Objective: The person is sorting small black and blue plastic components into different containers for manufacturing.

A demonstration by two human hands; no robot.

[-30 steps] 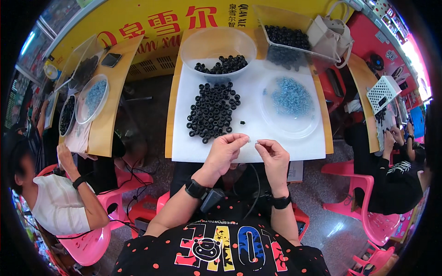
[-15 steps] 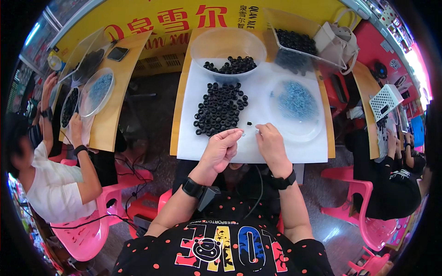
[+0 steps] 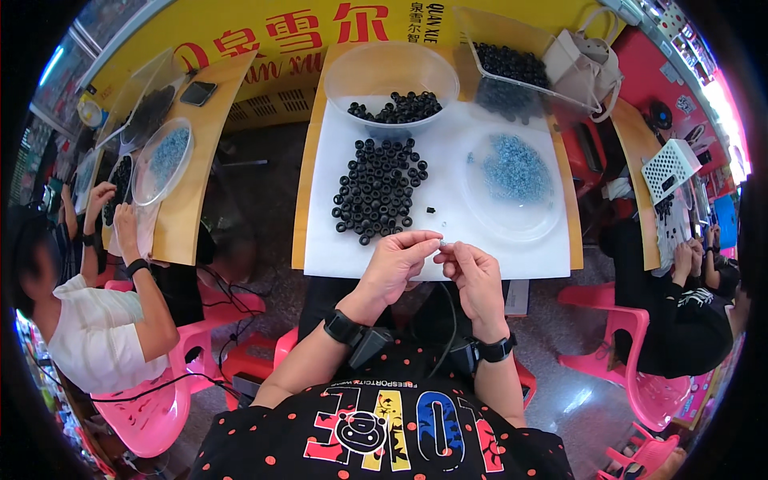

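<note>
Over the near edge of the white sheet (image 3: 320, 260), my left hand (image 3: 392, 264) and my right hand (image 3: 474, 278) meet fingertip to fingertip. Both are closed in a pinch around a tiny clear piece (image 3: 442, 242), too small to make out in detail. Just beyond the fingers lie another clear bit (image 3: 444, 225) and a small black piece (image 3: 430, 210). Left of these spreads a pile of black ring-shaped parts (image 3: 374, 188) with holes in the middle. To the right, a shallow clear plastic dish (image 3: 524, 232) holds many small bluish transparent pieces (image 3: 516, 168).
A clear bowl (image 3: 392, 64) with more black rings stands at the back. Beside it is a clear bin (image 3: 512, 76) of black parts, then a beige handbag (image 3: 584, 72). Co-workers sit left (image 3: 104, 320) and right (image 3: 664, 312) on pink chairs. A dark cable hangs near my lap.
My right hand has come left and nearer to me, and its fingertips now touch those of my left hand. The left hand has shifted slightly right. A clear bit now shows on the sheet.
</note>
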